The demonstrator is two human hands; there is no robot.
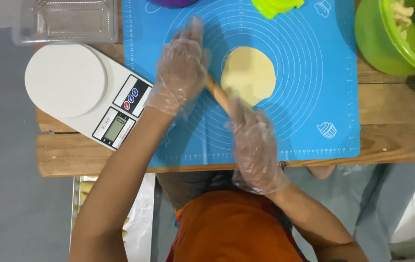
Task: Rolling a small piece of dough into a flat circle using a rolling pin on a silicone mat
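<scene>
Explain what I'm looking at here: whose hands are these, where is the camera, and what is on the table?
One camera, worn on a person's head, looks straight down. Both hands wear thin clear plastic gloves. The left hand and the right hand press on a wooden rolling pin that lies slantwise between them, at the edge of a flat round of pale dough. The dough sits on a blue baking mat printed with rings, on a wooden table. To the left stands a white kitchen scale, with a clear plastic box above it. A green bowl is at upper right.

Clear plastic gloves on 2 hands; orange garment.
</scene>
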